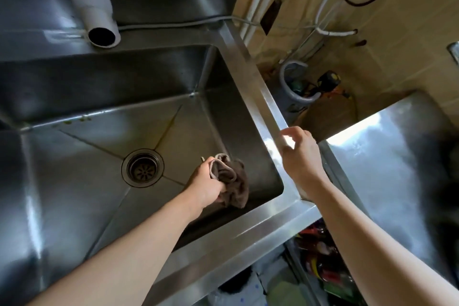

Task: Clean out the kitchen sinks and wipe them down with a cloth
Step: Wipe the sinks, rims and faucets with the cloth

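Gripping a brown cloth inside the sink, left hand; right hand curls on the rim.

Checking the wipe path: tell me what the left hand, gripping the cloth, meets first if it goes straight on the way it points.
Probably the sink's right wall. The left hand holds the brown cloth inside the basin, pointing up-right. Depth is unclear; the cloth would touch first.

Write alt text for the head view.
A person's left hand grips a crumpled brown cloth inside a stainless steel sink, right of its round drain. The right hand rests on the sink's right rim.
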`<state>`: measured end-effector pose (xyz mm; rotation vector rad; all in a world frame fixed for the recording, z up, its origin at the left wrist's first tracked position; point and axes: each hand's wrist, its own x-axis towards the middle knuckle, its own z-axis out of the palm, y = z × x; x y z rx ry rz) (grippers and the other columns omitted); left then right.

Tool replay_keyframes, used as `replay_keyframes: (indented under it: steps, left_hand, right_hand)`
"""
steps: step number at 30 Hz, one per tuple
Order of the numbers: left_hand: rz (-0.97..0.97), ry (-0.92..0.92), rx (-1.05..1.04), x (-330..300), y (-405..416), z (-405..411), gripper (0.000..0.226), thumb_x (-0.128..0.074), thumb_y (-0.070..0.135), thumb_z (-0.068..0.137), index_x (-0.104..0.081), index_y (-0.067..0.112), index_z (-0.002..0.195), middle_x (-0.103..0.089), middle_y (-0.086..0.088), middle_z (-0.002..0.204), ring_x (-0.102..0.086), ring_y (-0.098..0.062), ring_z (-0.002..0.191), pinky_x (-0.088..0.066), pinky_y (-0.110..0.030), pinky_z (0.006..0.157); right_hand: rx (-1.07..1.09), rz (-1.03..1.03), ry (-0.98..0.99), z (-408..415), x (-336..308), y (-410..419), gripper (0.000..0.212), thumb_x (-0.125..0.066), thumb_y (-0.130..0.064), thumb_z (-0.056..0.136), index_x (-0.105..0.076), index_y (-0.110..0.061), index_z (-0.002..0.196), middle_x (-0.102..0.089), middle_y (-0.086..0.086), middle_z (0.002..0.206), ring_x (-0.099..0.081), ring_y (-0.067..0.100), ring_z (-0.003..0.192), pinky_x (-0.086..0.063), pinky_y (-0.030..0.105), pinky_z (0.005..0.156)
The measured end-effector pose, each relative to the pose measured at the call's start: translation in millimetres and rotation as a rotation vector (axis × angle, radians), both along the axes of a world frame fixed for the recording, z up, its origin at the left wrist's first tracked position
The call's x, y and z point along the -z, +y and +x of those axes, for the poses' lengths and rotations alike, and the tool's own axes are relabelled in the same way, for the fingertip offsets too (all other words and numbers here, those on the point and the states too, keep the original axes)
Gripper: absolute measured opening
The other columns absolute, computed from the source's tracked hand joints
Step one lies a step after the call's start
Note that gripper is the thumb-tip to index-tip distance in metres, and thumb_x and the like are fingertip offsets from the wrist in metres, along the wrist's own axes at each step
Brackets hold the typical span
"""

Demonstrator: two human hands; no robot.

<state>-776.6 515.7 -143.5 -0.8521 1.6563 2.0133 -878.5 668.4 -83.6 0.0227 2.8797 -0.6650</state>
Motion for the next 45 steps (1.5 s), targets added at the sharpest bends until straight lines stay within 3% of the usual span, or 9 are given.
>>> replay_keyframes:
  steps: [8,13,22,26,29,34,39,42,45]
  left_hand:
    - [-0.065,-0.035,0.160,31,81,-50,0.036,-0.069,0.002,0.077,-0.056,0.007,0.110,-0.063,-0.009,0.110,-0.057,-0.021,0.104,-0.045,-0.028,0.085]
    - [-0.201,-0.105,0.286,64,91,-71,0.041,-0.062,0.001,0.082,-0.043,0.018,0.114,-0.050,-0.005,0.107,-0.051,-0.018,0.095,-0.041,-0.024,0.077]
    - [-0.438,-0.204,0.616,133,93,-79,0.046,-0.049,0.015,0.094,-0.038,-0.004,0.135,-0.046,-0.019,0.136,-0.045,-0.032,0.126,-0.036,-0.027,0.097]
    - [-0.414,-0.195,0.565,133,92,-80,0.039,-0.047,0.011,0.094,-0.043,-0.002,0.131,-0.048,-0.022,0.133,-0.045,-0.032,0.126,-0.036,-0.030,0.099]
    - [-0.303,-0.122,0.348,112,88,-76,0.020,-0.046,0.002,0.090,-0.057,0.000,0.107,-0.060,-0.023,0.106,-0.059,-0.028,0.100,-0.047,-0.031,0.070]
    - [0.183,-0.093,-0.139,55,80,-76,0.041,-0.051,-0.005,0.085,-0.050,0.019,0.118,-0.062,-0.014,0.116,-0.061,-0.027,0.103,-0.050,-0.044,0.093]
    - [-0.008,-0.021,-0.184,48,78,-91,0.046,-0.044,-0.001,0.090,-0.041,0.018,0.132,-0.054,-0.015,0.123,-0.056,-0.032,0.111,-0.047,-0.039,0.093]
    - [-0.237,-0.034,-0.191,71,80,-100,0.021,-0.040,0.000,0.088,-0.048,0.018,0.096,-0.057,-0.025,0.103,-0.060,-0.040,0.095,-0.051,-0.047,0.077]
    - [-0.300,-0.113,-0.138,104,81,-104,0.015,-0.040,0.001,0.090,-0.045,0.013,0.097,-0.056,-0.028,0.101,-0.059,-0.042,0.094,-0.050,-0.054,0.082]
  right_hand:
    - [-0.233,0.094,0.107,-31,55,30,0.049,-0.031,-0.032,0.102,-0.020,-0.030,0.149,-0.040,0.000,0.146,-0.055,0.025,0.112,-0.047,0.035,0.083]
    - [-0.259,0.239,0.275,-27,67,29,0.050,-0.028,-0.037,0.101,-0.019,-0.025,0.149,-0.050,0.002,0.127,-0.060,0.025,0.089,-0.038,0.030,0.063]
    - [-0.229,0.314,0.305,-27,72,26,0.052,-0.029,-0.039,0.101,-0.023,-0.021,0.150,-0.054,0.001,0.115,-0.058,0.020,0.084,-0.035,0.026,0.059]
    - [-0.224,0.316,0.288,-27,71,26,0.053,-0.025,-0.039,0.100,-0.022,-0.021,0.150,-0.054,0.001,0.115,-0.058,0.019,0.085,-0.044,0.029,0.062]
    - [-0.226,0.321,0.294,-25,69,25,0.052,-0.026,-0.038,0.100,-0.024,-0.020,0.149,-0.055,0.003,0.113,-0.058,0.021,0.085,-0.039,0.028,0.060]
    - [-0.213,0.316,0.251,-23,64,25,0.054,-0.027,-0.037,0.099,-0.018,-0.023,0.150,-0.051,0.003,0.111,-0.055,0.022,0.085,-0.043,0.033,0.061]
    - [-0.176,0.230,0.200,-31,58,17,0.039,-0.037,-0.035,0.098,-0.031,-0.027,0.136,-0.051,-0.001,0.105,-0.053,0.020,0.080,-0.032,0.029,0.052]
    - [-0.239,0.230,0.210,-47,54,10,0.033,-0.039,-0.035,0.097,-0.039,-0.024,0.128,-0.050,0.000,0.109,-0.053,0.020,0.086,-0.036,0.030,0.055]
    - [-0.310,0.225,0.236,-63,56,-1,0.041,-0.035,-0.038,0.099,-0.033,-0.024,0.137,-0.049,0.003,0.113,-0.044,0.014,0.080,-0.031,0.025,0.052]
